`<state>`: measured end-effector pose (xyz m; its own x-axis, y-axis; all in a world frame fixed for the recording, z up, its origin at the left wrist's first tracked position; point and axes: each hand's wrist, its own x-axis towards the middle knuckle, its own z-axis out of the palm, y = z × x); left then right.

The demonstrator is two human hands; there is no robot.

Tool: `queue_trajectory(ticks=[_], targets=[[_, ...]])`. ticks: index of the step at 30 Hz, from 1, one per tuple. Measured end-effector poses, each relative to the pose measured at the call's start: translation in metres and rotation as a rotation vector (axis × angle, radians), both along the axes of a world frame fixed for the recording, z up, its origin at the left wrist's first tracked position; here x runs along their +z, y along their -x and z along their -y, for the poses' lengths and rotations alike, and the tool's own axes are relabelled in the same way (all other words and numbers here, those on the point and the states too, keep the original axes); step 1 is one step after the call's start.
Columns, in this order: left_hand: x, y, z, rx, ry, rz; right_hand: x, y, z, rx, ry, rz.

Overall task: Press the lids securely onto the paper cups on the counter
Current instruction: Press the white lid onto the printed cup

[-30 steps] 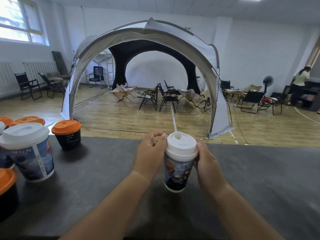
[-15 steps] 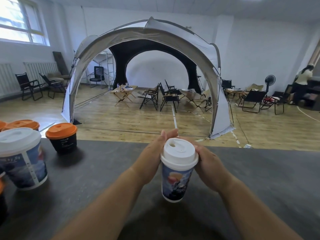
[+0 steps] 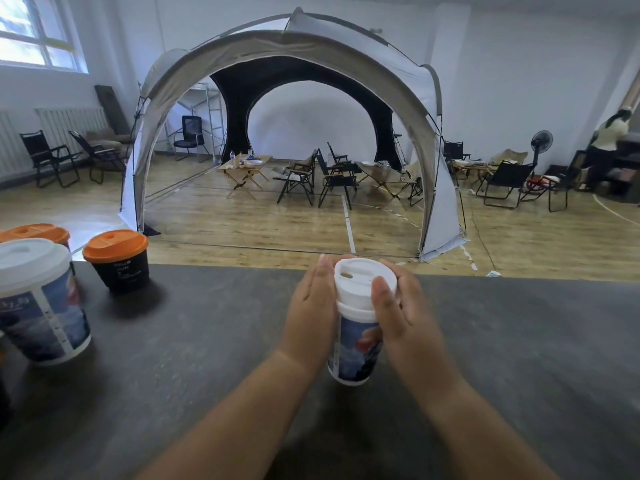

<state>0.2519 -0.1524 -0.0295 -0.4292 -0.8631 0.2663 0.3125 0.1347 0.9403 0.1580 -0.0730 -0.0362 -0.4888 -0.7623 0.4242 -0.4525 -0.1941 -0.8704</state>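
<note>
Table point(image 3: 207, 341), centre: one printed paper cup point(image 3: 353, 355) between your hands, its white lid point(image 3: 363, 277) seated on top. Your left hand point(image 3: 311, 306) lies flat against the cup's left side, fingers straight. Your right hand point(image 3: 405, 313) wraps the white lid, thumb across its near face. Left edge: large printed cup point(image 3: 38, 306), white-lidded. Beyond it: black cup point(image 3: 119, 268) with orange lid point(image 3: 116, 242). Far: domed tent point(image 3: 287, 46) on the floor.

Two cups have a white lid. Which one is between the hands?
The slim cup in the middle, with the left hand and right hand touching its lid. The other, wider cup stands untouched at the far left.
</note>
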Motion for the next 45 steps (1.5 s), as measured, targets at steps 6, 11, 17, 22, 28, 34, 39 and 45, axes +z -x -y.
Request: queue_trajectory(ticks=[6, 11, 17, 22, 28, 34, 39, 45], targets=[[0.003, -0.007, -0.001, -0.018, 0.13, 0.038, 0.019, 0.029, -0.009, -0.052, -0.11, -0.072], [0.005, -0.006, 0.0, -0.126, 0.101, 0.083, 0.022, 0.014, -0.008, 0.087, -0.153, -0.001], [0.001, -0.005, -0.002, -0.126, 0.076, 0.072, 0.021, 0.015, -0.008, 0.076, -0.168, 0.014], [-0.005, -0.005, -0.003, -0.039, 0.226, 0.2, 0.021, 0.011, -0.014, -0.037, -0.155, -0.102], [-0.002, -0.003, -0.006, -0.102, 0.156, 0.073, 0.011, 0.01, -0.008, -0.048, -0.164, -0.126], [-0.007, -0.004, -0.006, -0.067, 0.214, 0.078, 0.021, 0.023, -0.015, 0.06, -0.248, -0.114], [0.007, -0.007, 0.002, -0.101, 0.268, 0.163, 0.03, 0.031, -0.016, 0.124, -0.254, -0.063], [-0.002, -0.005, -0.002, -0.152, 0.152, 0.09, 0.02, 0.014, -0.008, 0.107, -0.172, 0.014]])
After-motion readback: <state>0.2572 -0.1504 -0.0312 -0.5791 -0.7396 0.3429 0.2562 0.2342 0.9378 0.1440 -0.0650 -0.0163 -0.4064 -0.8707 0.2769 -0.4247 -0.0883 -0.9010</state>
